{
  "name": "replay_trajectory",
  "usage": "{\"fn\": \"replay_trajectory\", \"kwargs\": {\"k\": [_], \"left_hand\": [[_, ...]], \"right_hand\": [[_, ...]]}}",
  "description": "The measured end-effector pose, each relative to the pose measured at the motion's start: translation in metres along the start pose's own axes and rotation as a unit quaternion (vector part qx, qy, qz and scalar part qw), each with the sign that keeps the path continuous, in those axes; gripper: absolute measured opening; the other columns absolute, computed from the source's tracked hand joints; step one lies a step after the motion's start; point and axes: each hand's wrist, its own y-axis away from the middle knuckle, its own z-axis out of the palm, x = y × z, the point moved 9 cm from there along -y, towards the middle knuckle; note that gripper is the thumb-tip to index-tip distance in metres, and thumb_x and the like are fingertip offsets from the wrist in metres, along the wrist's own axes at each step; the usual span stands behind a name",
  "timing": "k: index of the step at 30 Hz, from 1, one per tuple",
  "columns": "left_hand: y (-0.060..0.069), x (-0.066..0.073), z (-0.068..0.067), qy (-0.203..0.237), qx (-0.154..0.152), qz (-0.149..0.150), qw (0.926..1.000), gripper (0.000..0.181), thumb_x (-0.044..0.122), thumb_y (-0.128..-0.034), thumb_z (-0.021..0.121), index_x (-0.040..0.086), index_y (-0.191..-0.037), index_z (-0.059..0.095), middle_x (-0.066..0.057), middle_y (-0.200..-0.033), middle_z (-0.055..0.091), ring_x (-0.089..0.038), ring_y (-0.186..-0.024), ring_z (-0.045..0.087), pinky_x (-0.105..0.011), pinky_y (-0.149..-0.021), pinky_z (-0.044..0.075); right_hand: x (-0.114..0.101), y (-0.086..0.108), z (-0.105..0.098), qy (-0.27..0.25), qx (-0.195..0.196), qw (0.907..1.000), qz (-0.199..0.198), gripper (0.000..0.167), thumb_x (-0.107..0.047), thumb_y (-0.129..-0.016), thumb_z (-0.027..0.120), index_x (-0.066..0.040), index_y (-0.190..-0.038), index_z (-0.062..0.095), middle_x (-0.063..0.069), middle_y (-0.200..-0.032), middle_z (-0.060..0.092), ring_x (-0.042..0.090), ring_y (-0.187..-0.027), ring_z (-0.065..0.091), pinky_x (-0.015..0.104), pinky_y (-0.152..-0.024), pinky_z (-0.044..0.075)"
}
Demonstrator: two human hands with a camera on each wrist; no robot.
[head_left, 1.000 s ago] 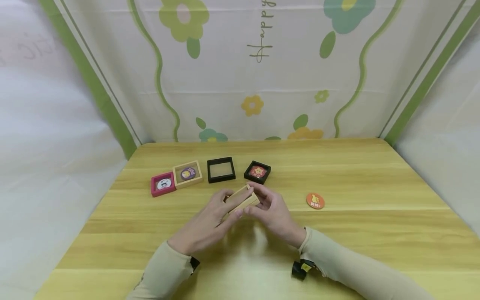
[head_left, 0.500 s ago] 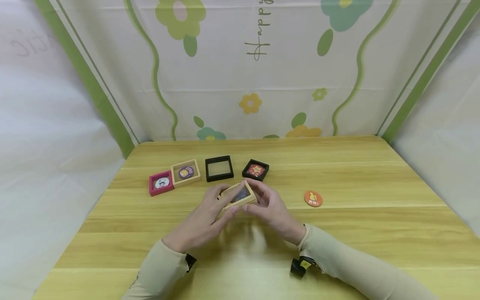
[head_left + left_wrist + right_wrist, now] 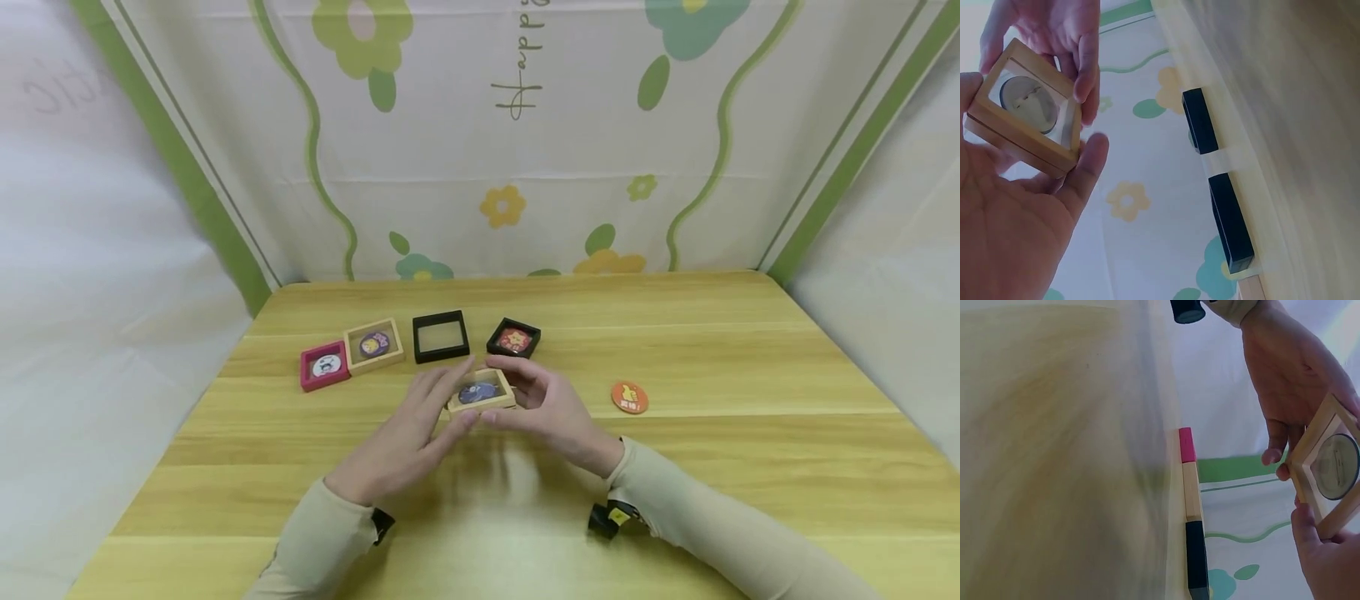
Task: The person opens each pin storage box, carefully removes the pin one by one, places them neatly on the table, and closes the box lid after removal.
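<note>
Above the table, both hands hold a light wooden display frame [image 3: 500, 403] with a clear window. A blue round badge [image 3: 477, 392] shows through the window. From below, the wrist views show the badge's back [image 3: 1029, 103] with its pin. My left hand [image 3: 405, 437] grips the frame's left end, thumb on the near side and fingers on the far side. At the other end, my right hand [image 3: 558, 417] pinches the frame between thumb and fingers. Seen in the right wrist view, the wooden frame [image 3: 1311, 437] is cut off by the image edge.
Behind the hands lie a pink frame [image 3: 305, 373], a wooden frame [image 3: 382, 362], a black frame [image 3: 442, 356] and a smaller black frame [image 3: 492, 346]. All but the larger black one show badges. An orange badge [image 3: 629, 397] lies right on the table [image 3: 712, 483].
The held frame has tilted flatter, and its blue badge has come into view. My left fingers have shifted from across the window to its far left edge.
</note>
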Motion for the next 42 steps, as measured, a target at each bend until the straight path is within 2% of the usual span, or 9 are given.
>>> {"fn": "replay_trajectory", "kwargs": {"k": [4,7,12,15,19,30,36,42], "left_hand": [[-0.002,-0.003,-0.002,0.012,0.014,-0.009,0.9998,0.068,0.055,-0.1002,0.045,0.039,-0.157,0.011,0.0,-0.157,0.023,-0.023,-0.138,0.03,-0.056,-0.103,0.036],[-0.003,-0.005,-0.003,0.034,0.021,-0.009,0.9991,0.074,0.055,-0.0974,0.052,0.035,-0.158,0.014,-0.001,-0.156,0.027,-0.024,-0.137,0.032,-0.054,-0.104,0.036],[-0.005,-0.003,-0.008,0.086,0.044,0.017,0.9952,0.079,0.048,-0.0936,0.064,0.025,-0.157,0.021,-0.001,-0.149,0.04,-0.019,-0.132,0.041,-0.042,-0.105,0.039],[-0.007,-0.002,-0.011,0.101,0.054,0.025,0.9931,0.08,0.045,-0.0923,0.067,0.023,-0.156,0.023,0.001,-0.146,0.042,-0.017,-0.13,0.043,-0.036,-0.104,0.039],[-0.008,-0.002,-0.011,0.115,0.058,0.033,0.9911,0.082,0.04,-0.0912,0.07,0.022,-0.156,0.023,-0.001,-0.145,0.044,-0.018,-0.129,0.045,-0.033,-0.104,0.04],[-0.006,0.001,-0.011,0.135,0.068,0.056,0.9868,0.079,0.03,-0.0916,0.072,0.021,-0.155,0.026,-0.005,-0.144,0.044,-0.019,-0.129,0.045,-0.034,-0.104,0.039],[-0.005,0.005,-0.009,0.116,0.07,0.084,0.9873,0.08,0.026,-0.0912,0.073,0.011,-0.155,0.027,-0.008,-0.152,0.036,-0.025,-0.134,0.041,-0.037,-0.104,0.038],[-0.006,0.003,-0.008,0.129,0.074,0.073,0.9862,0.082,0.026,-0.0902,0.074,0.013,-0.156,0.025,-0.007,-0.152,0.035,-0.024,-0.133,0.042,-0.034,-0.104,0.038]], "right_hand": [[-0.003,0.0,-0.004,-0.001,0.016,0.9998,-0.015,0.067,-0.005,-0.084,0.078,0.0,-0.142,0.046,0.022,-0.138,0.048,0.033,-0.118,0.055,0.038,-0.096,0.047],[-0.004,0.0,-0.007,0.002,0.027,0.9994,-0.024,0.067,-0.004,-0.083,0.078,0.0,-0.142,0.047,0.023,-0.138,0.048,0.033,-0.118,0.055,0.039,-0.096,0.047],[-0.008,-0.002,-0.009,0.017,0.027,0.9984,-0.046,0.07,-0.002,-0.08,0.08,0.0,-0.142,0.047,0.023,-0.136,0.048,0.033,-0.119,0.053,0.039,-0.099,0.045],[-0.011,-0.002,-0.01,0.021,0.027,0.9978,-0.056,0.071,-0.001,-0.079,0.081,0.0,-0.142,0.047,0.022,-0.136,0.048,0.034,-0.118,0.052,0.039,-0.1,0.044],[-0.012,-0.002,-0.011,0.024,0.025,0.9976,-0.06,0.071,-0.002,-0.079,0.081,0.002,-0.141,0.047,0.022,-0.136,0.048,0.034,-0.118,0.053,0.04,-0.099,0.045],[-0.011,-0.002,-0.009,0.027,0.022,0.9977,-0.059,0.071,-0.003,-0.079,0.082,0.002,-0.141,0.047,0.028,-0.138,0.045,0.034,-0.118,0.053,0.039,-0.099,0.045],[-0.01,-0.002,-0.008,0.024,0.021,0.9984,-0.047,0.067,-0.002,-0.082,0.078,0.001,-0.142,0.047,0.027,-0.138,0.045,0.034,-0.115,0.054,0.038,-0.096,0.048],[-0.01,-0.002,-0.009,0.024,0.019,0.9988,-0.038,0.067,-0.004,-0.082,0.079,0.0,-0.142,0.047,0.024,-0.138,0.046,0.035,-0.115,0.055,0.039,-0.095,0.049]]}}
